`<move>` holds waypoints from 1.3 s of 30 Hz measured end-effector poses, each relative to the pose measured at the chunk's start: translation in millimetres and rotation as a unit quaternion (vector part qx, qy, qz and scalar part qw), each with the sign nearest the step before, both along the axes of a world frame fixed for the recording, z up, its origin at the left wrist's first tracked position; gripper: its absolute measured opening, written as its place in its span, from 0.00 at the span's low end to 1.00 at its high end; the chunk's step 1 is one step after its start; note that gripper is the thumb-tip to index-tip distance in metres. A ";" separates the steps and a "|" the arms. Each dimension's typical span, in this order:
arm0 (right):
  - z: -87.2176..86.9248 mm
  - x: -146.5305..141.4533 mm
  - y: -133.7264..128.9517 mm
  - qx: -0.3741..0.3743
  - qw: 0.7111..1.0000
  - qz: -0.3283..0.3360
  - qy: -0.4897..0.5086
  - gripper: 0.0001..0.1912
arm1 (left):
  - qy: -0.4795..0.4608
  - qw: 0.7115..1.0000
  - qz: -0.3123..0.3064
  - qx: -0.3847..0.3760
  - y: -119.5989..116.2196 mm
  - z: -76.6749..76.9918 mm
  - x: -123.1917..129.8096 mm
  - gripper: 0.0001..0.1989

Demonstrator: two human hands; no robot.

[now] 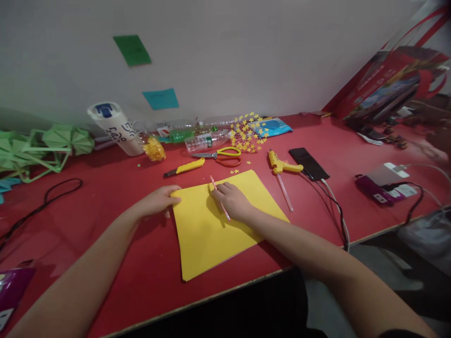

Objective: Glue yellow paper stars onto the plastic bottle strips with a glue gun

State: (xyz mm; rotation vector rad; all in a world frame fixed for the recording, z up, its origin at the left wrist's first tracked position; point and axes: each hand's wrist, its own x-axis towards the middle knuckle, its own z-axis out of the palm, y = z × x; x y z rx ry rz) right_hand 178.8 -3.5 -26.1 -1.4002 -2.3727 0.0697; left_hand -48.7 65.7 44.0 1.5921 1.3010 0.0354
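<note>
A stack of yellow paper (pixel 211 244) lies on the red table. My left hand (pixel 160 201) is at its far left corner, with the thumb on the edge and the fingers closed around that corner. Over the upper part of the sheets, my right hand (pixel 232 199) is closed on a slim pink pencil (pixel 224 210). The pencil slants from far left to near right, one end past the fingers towards the far edge. Beyond the paper lie a yellow utility knife (pixel 190 165), scissors (pixel 229 156) with yellow and orange handles, and a few tiny yellow stars (pixel 249 162).
Plastic bottles (pixel 207 141), a star cluster (pixel 248 134) and a white tumbler (pixel 118 131) stand along the wall. To the right are a yellow glue gun (pixel 280 165), a phone (pixel 309 164) with cables and a purple power strip (pixel 377 190). Another person's hand (pixel 440 138) shows far right.
</note>
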 end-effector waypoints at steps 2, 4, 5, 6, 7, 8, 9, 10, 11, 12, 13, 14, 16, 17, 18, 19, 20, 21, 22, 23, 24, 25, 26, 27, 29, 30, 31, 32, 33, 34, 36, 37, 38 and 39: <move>1.5 2.7 1.4 -0.003 1.000 0.002 0.014 0.12 | -0.023 0.999 0.040 -0.010 -5.5 -3.7 -1.5 0.12; 4.5 8.6 3.1 -0.005 0.999 -0.007 0.036 0.12 | -0.039 0.997 0.064 -0.003 -8.2 -8.0 -0.4 0.10; 6.6 12.7 4.0 -0.006 0.999 -0.017 0.049 0.12 | -0.045 0.997 0.069 0.001 -8.4 -9.7 1.5 0.09; 8.9 17.5 4.8 -0.005 0.997 -0.030 0.064 0.13 | -0.050 0.996 0.070 0.005 -8.1 -10.8 4.4 0.09; 11.5 22.7 5.6 -0.004 0.996 -0.045 0.080 0.14 | -0.052 0.996 0.071 0.010 -7.3 -11.4 8.2 0.08; 14.3 28.1 6.2 -0.004 0.994 -0.058 0.096 0.14 | -0.051 0.996 0.069 0.012 -6.1 -11.6 13.0 0.08; 17.2 33.3 6.7 -0.006 0.991 -0.068 0.112 0.14 | -0.047 0.996 0.070 0.015 -4.8 -11.7 18.6 0.08; 20.1 38.1 7.0 -0.009 0.989 -0.076 0.128 0.14 | -0.046 0.996 0.070 0.019 -3.5 -11.9 24.7 0.08; 23.0 42.2 7.0 -0.014 0.986 -0.080 0.144 0.14 | -0.048 0.996 0.068 0.019 -2.5 -12.4 31.3 0.09; 25.8 45.2 6.8 -0.020 0.983 -0.084 0.161 0.13 | -0.052 0.996 0.063 0.018 -1.7 -13.3 37.8 0.08; 28.5 46.8 6.4 -0.027 0.980 -0.086 0.178 0.13 | -0.057 0.997 0.055 0.018 -1.3 -14.7 44.1 0.08; 31.1 46.8 5.9 -0.032 0.977 -0.089 0.190 0.14 | -0.060 0.997 0.047 0.018 -1.2 -16.4 49.8 0.08; 35.6 41.9 4.8 -0.063 0.962 -0.092 0.249 0.16 | -0.057 0.998 0.027 0.024 -1.6 -20.1 58.0 0.09; 37.3 37.1 4.4 -0.091 0.945 -0.093 0.299 0.18 | -0.051 0.998 0.018 0.032 -1.8 -21.6 60.1 0.09; 38.4 31.2 4.4 -0.127 0.918 -0.092 0.364 0.19 | -0.041 0.998 0.011 0.045 -2.0 -22.5 60.6 0.09; 38.7 24.5 4.6 -0.165 0.884 -0.090 0.429 0.20 | -0.030 0.998 0.005 0.061 -2.2 -22.6 59.6 0.09; 38.2 17.6 5.1 -0.198 0.849 -0.086 0.482 0.20 | -0.018 0.997 0.001 0.081 -2.7 -21.8 57.4 0.08; 36.8 11.1 5.8 -0.219 0.819 -0.084 0.524 0.21 | -0.009 0.995 0.002 0.103 -3.8 -20.0 54.1 0.07; 34.6 5.5 6.5 -0.224 0.801 -0.086 0.549 0.21 | 0.005 0.991 0.004 0.131 -5.8 -17.5 50.3 0.07; 31.9 1.1 7.3 -0.219 0.788 -0.092 0.567 0.21 | 0.023 0.986 0.003 0.164 -9.2 -14.4 46.5 0.06; 28.8 -1.6 8.2 -0.209 0.780 -0.100 0.582 0.20 | 0.046 0.979 0.003 0.200 -14.2 -11.2 43.3 0.06; 25.8 -2.3 9.1 -0.195 0.773 -0.111 0.594 0.18 | 0.091 0.962 -0.018 0.258 -20.8 -8.2 41.2 0.06; 23.2 -1.1 10.2 -0.183 0.766 -0.123 0.604 0.16 | 0.137 0.941 -0.049 0.306 -28.9 -5.8 40.6 0.07; 21.2 1.9 11.5 -0.175 0.759 -0.133 0.613 0.15 | 0.174 0.919 -0.083 0.344 -38.1 -4.1 41.5 0.08; 20.1 12.6 14.9 -0.162 0.743 -0.153 0.631 0.12 | 0.214 0.882 -0.184 0.378 -57.2 -3.2 47.5 0.10; 21.0 19.4 16.8 -0.156 0.734 -0.162 0.641 0.10 | 0.213 0.865 -0.235 0.389 -65.9 -3.5 51.8 0.10; 22.6 26.4 18.6 -0.149 0.727 -0.169 0.648 0.10 | 0.214 0.851 -0.276 0.392 -73.2 -4.0 56.4 0.10; 24.9 33.2 20.2 -0.142 0.722 -0.174 0.654 0.09 | 0.222 0.841 -0.302 0.391 -79.0 -4.4 60.8 0.10; 27.5 39.1 21.3 -0.137 0.719 -0.176 0.658 0.08 | 0.230 0.833 -0.320 0.389 -83.1 -4.6 64.6 0.09; 30.3 43.9 21.8 -0.133 0.716 -0.176 0.662 0.07 | 0.240 0.827 -0.332 0.384 -86.0 -4.6 67.8 0.09; 35.2 48.7 21.0 -0.132 0.712 -0.172 0.668 0.06 | 0.258 0.820 -0.339 0.383 -89.4 -4.5 71.7 0.10; 37.1 48.3 20.1 -0.139 0.714 -0.170 0.665 0.06 | 0.266 0.816 -0.338 0.386 -90.8 -5.0 72.7 0.13; 38.3 46.1 19.2 -0.152 0.722 -0.166 0.655 0.06 | 0.272 0.811 -0.338 0.394 -92.3 -5.9 73.2 0.17; 38.7 42.4 18.5 -0.171 0.738 -0.158 0.634 0.05 | 0.277 0.805 -0.337 0.403 -94.0 -7.4 73.3 0.21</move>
